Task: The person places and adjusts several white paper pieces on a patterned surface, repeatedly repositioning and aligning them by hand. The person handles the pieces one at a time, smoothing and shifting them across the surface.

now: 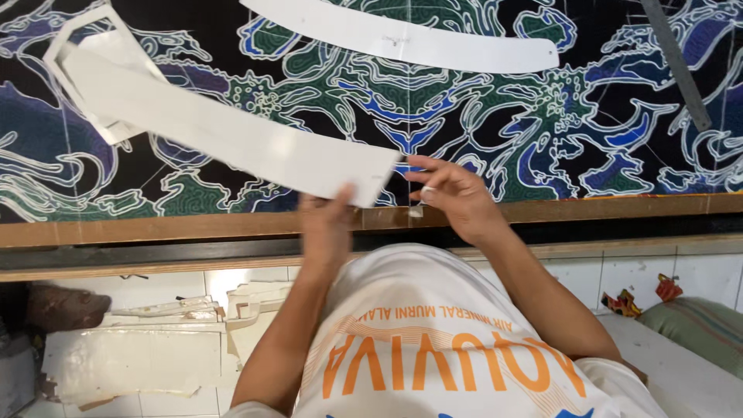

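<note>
My left hand (pixel 325 224) grips the near end of a long white card template strip (pixel 224 131), which reaches up and left over a patterned blue, green and black fabric (pixel 464 116) spread on a table. My right hand (pixel 453 193) rests at the fabric's near edge just right of the strip's end, fingers curled around a small white piece, apparently chalk (pixel 427 190). A second, curved white template (pixel 402 35) lies flat on the fabric farther away. Other white cut-out templates (pixel 85 46) sit under the strip's far end at the upper left.
The wooden table edge (pixel 619 207) runs across the view. A grey metal ruler (pixel 677 62) lies on the fabric at the upper right. Below, on the tiled floor, are white card scraps (pixel 131 356) at left and a cushion (pixel 696 325) with colourful scraps at right.
</note>
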